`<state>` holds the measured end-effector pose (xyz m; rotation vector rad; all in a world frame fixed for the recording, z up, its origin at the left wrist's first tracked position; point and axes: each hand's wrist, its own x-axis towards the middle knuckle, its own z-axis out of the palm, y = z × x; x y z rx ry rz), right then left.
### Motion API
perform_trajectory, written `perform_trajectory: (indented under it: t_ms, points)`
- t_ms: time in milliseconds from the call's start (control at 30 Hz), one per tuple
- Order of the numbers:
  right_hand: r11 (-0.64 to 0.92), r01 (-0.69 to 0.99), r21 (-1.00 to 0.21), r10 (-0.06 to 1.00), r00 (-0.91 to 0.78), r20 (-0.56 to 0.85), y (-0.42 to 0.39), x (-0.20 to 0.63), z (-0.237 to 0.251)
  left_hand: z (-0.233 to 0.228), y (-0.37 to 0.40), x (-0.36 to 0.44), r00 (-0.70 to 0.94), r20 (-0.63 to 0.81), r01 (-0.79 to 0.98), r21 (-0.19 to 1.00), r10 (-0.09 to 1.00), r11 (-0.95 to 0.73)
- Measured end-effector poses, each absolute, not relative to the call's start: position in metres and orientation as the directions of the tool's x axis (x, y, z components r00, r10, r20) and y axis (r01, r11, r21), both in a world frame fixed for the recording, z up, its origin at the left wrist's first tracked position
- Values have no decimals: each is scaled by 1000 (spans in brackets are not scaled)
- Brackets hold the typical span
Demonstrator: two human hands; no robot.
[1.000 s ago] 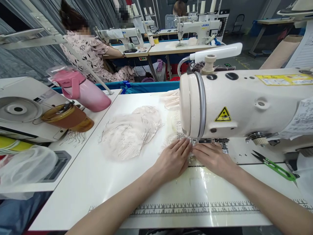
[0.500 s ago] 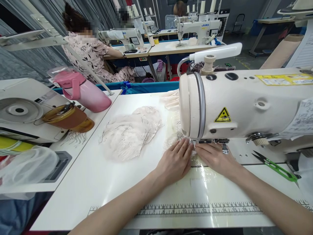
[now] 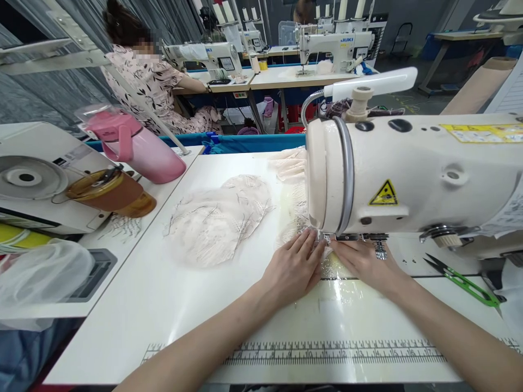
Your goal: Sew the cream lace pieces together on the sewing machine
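Flat on a pale lace-like fabric piece (image 3: pixel 301 209), my left hand (image 3: pixel 295 264) presses with outstretched fingers just left of the presser foot (image 3: pixel 327 238). My right hand (image 3: pixel 365 261) comes in from the other side, fingers extended and lying low beside the foot; the machine head partly covers their tips. Between the two hands a small part of the fabric shows, and the rest runs back behind the white sewing machine (image 3: pixel 384 179). Two overlapping sheer pieces (image 3: pixel 210 228) with loose threads lie on the table, left of my hands.
Green-handled thread snips (image 3: pixel 466 283) lie at the right. A printed ruler (image 3: pixel 310 353) runs along the front of the table (image 3: pixel 229 310). On the left stand a pink bottle (image 3: pixel 139 147), an amber cup (image 3: pixel 110 191) and another machine (image 3: pixel 36 174). A co-worker (image 3: pixel 143 81) sits beyond.
The view has shifted slightly, so the machine appears a little further right. Both hands keep nearly the same place at the presser foot, and the loose sheer pieces lie as before.
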<state>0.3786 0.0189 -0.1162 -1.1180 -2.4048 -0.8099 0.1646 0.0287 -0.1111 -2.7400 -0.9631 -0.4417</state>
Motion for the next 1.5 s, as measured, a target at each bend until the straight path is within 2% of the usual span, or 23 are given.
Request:
perform_trajectory:
  t_ms: [133, 267, 400, 533, 633, 800, 1033, 1200, 1267, 1333, 1400, 1500]
  points:
    - [474, 779, 410, 560, -626, 542, 16, 385, -130, -112, 31, 165, 734, 349, 637, -58, 582, -769]
    - [521, 775, 358, 589, -630, 506, 21, 387, -137, -114, 33, 165, 731, 334, 640, -33, 595, -767]
    - [599, 754, 270, 526, -625, 577, 24, 385, -134, -114, 32, 165, 733, 359, 634, -54, 577, -772]
    - [569, 762, 310, 531, -628, 569, 22, 379, -120, -115, 30, 164, 784, 392, 542, -55, 481, -839]
    - [543, 786, 297, 565, -603, 563, 20, 374, -111, -115, 31, 164, 780, 392, 542, -33, 488, -840]
    - [565, 780, 270, 553, -600, 578, 18, 371, -112, -110, 35, 163, 781, 362, 546, -2, 509, -838]
    - [664, 747, 30, 649, -596, 473, 23, 370, -126, -105, 36, 163, 737, 396, 593, 8, 548, -805]
    - [669, 720, -182, 716, -559, 419, 23, 366, -125, -104, 32, 160, 619, 459, 672, 111, 637, -732]
    - [685, 687, -241, 714, -570, 406, 21, 366, -123, -102, 31, 156, 639, 471, 641, 110, 608, -760]
    - [719, 645, -259, 686, -599, 412, 18, 367, -120, -100, 31, 154, 688, 503, 578, 55, 523, -814]
    - [748, 615, -248, 653, -618, 439, 15, 368, -117, -98, 31, 152, 722, 533, 532, -20, 441, -847]
    - [784, 585, -206, 598, -625, 501, 13, 366, -113, -97, 31, 152, 741, 554, 508, -93, 379, -856]
